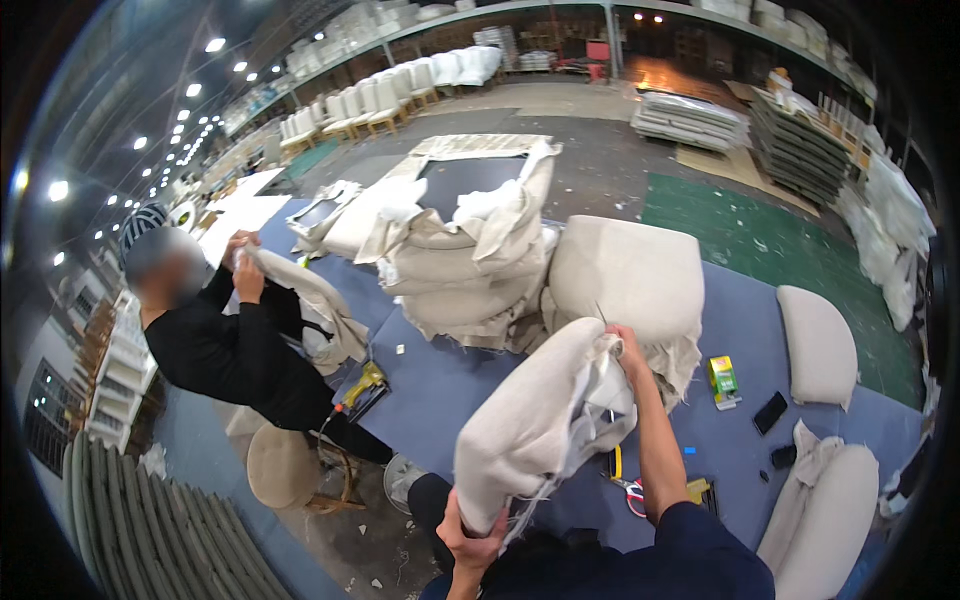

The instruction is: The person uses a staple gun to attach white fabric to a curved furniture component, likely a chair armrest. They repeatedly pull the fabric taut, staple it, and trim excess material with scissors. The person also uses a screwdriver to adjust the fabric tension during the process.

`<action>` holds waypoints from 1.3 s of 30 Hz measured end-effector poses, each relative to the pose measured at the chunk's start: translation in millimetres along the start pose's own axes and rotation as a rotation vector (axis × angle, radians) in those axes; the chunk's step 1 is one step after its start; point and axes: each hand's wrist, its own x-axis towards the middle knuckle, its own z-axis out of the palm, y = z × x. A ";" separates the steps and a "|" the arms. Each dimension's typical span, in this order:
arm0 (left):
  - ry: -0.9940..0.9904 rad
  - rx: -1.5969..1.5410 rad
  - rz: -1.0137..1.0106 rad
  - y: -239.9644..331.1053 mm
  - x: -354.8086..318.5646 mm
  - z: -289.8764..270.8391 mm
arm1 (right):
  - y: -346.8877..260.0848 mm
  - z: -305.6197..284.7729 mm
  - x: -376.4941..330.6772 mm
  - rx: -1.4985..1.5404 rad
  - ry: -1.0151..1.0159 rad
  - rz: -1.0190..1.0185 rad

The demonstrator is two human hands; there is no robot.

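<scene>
A beige upholstered seat cushion (pixel 525 415) is tilted up on its edge in front of me, held between both hands. Loose fabric with frayed threads hangs along its underside, which faces right. My left hand (pixel 472 545) grips the near lower end, fingers curled around the edge. At the far upper corner, my right hand (pixel 627 352) is closed on the cushion's fabric edge. Red-handled scissors (pixel 635 497) lie on the blue-grey table by my right forearm. Beside that forearm is a yellow tool (pixel 703 493), partly hidden. Just beyond the held cushion rests another beige cushion (pixel 630 265).
A stack of beige cushions (pixel 465 265) stands mid-table. Rightward lie a yellow-green box (pixel 722 378), a phone (pixel 770 413) and two more cushions (pixel 818 340). A co-worker (pixel 235 330) at left handles a cover near a yellow staple gun (pixel 365 388). A round stool (pixel 283 467) stands below.
</scene>
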 end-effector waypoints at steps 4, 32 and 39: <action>0.048 -0.181 -0.095 -28.4 -25.4 5.3 | -29.9 -12.1 -17.0 -0.063 -0.054 0.057; -0.089 -0.394 0.088 -24.5 -10.5 39.7 | -189.8 49.2 -98.8 -0.397 0.262 -0.574; -0.050 -0.228 0.369 6.7 21.1 -4.1 | -198.1 68.1 -101.2 -0.367 0.301 -0.589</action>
